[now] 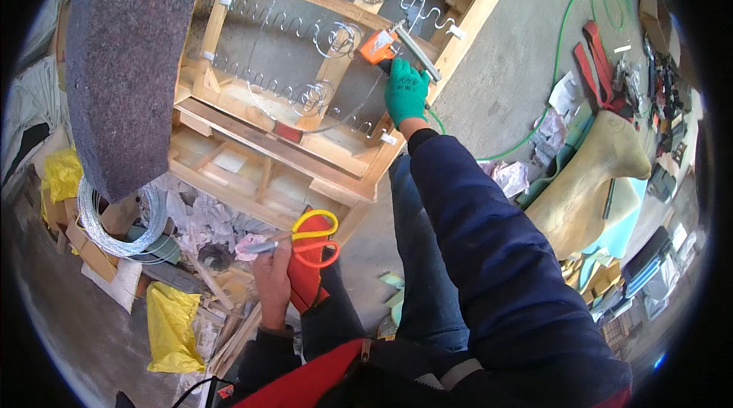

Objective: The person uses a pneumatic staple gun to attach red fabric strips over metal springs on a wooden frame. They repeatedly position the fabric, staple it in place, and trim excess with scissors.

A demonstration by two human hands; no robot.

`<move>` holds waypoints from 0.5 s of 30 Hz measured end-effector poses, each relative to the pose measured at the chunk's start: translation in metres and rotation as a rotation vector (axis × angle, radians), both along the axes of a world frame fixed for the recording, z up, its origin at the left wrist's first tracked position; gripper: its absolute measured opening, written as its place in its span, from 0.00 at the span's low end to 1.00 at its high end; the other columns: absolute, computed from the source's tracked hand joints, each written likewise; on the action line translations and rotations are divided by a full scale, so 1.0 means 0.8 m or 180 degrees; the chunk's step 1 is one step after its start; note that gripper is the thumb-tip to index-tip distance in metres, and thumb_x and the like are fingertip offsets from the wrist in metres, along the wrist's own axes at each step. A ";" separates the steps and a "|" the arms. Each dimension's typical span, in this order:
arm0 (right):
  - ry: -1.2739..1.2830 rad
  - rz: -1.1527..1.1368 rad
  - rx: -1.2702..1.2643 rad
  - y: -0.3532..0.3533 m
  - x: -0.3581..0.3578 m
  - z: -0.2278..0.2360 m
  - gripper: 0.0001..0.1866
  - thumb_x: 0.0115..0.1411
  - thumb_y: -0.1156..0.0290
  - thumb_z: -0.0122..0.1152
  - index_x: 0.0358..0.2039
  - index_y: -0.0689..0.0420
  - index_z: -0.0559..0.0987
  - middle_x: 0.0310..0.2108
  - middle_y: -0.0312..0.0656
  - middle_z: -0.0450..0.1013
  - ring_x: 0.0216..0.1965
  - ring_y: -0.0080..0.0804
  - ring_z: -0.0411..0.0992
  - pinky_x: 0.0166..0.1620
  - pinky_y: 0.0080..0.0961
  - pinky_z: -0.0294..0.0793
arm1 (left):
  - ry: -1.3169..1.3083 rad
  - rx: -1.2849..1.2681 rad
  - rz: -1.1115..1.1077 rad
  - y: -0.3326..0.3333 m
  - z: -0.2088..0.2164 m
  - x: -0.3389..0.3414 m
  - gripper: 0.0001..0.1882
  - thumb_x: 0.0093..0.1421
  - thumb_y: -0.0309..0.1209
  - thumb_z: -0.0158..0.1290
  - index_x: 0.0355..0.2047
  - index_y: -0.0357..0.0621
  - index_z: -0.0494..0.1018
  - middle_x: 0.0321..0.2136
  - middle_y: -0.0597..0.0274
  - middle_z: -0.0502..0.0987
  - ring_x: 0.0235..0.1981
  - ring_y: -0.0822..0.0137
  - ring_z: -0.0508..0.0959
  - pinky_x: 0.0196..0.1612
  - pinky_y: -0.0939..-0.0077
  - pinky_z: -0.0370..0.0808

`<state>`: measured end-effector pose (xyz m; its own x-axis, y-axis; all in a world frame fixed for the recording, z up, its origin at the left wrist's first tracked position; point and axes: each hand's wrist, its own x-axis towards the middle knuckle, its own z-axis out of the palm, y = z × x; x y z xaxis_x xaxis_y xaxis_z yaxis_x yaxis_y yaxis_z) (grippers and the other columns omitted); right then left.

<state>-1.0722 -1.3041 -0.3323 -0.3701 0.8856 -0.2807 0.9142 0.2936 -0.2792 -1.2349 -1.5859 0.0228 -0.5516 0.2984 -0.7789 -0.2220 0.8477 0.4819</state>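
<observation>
My right hand (407, 91), in a green glove, is closed round an orange-and-black staple gun (377, 47) with a long grey magazine. It is held over the right rail of a wooden seat frame (356, 162) strung with zigzag wire springs. Coil springs (336, 40) sit between those wires, and white cords cross them. Bare and low on the left, my left hand (273, 283) grips scissors (314, 238) by the blade end, their yellow and orange handles pointing right. A red fabric strip (307, 280) hangs beside it; whether the fingers also pinch it I cannot tell.
A dark upholstered panel (136, 49) stands at the left. Below it are a wire coil (122, 244), a yellow sack (172, 325) and wood scraps (227, 339). A green hose (527, 141) runs over the floor at right, near curved foam (589, 179) and red straps (599, 64).
</observation>
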 end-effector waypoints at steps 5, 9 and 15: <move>0.0197 0.0285 -0.0327 0.041 0.024 0.031 0.13 0.56 0.67 0.66 0.43 0.51 0.79 0.35 0.47 0.82 0.38 0.50 0.82 0.52 0.49 0.71 | -0.0179 0.0553 0.0108 0.011 0.013 0.052 0.16 0.78 0.29 0.50 0.57 0.30 0.77 0.51 0.59 0.80 0.53 0.71 0.76 0.60 0.74 0.71; 0.0798 0.0089 -0.0856 0.093 0.092 0.119 0.20 0.56 0.58 0.70 0.47 0.53 0.83 0.32 0.52 0.82 0.35 0.50 0.83 0.45 0.47 0.76 | -0.0484 0.0786 0.0904 -0.005 0.001 0.092 0.17 0.80 0.32 0.49 0.58 0.30 0.76 0.52 0.60 0.79 0.54 0.71 0.76 0.62 0.74 0.71; 0.1971 -0.1258 -0.2824 0.145 0.271 0.306 0.19 0.64 0.66 0.65 0.50 0.66 0.82 0.37 0.39 0.82 0.36 0.23 0.79 0.42 0.24 0.79 | -0.0613 0.0946 0.0945 0.021 -0.025 0.128 0.20 0.79 0.37 0.52 0.57 0.29 0.78 0.49 0.62 0.83 0.50 0.73 0.78 0.59 0.73 0.74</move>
<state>-0.8551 -1.1883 -0.0875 -0.4025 0.5523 -0.7301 0.5327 -0.5073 -0.6774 -1.1324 -1.5695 0.0028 -0.5005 0.3752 -0.7802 -0.5437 0.5651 0.6205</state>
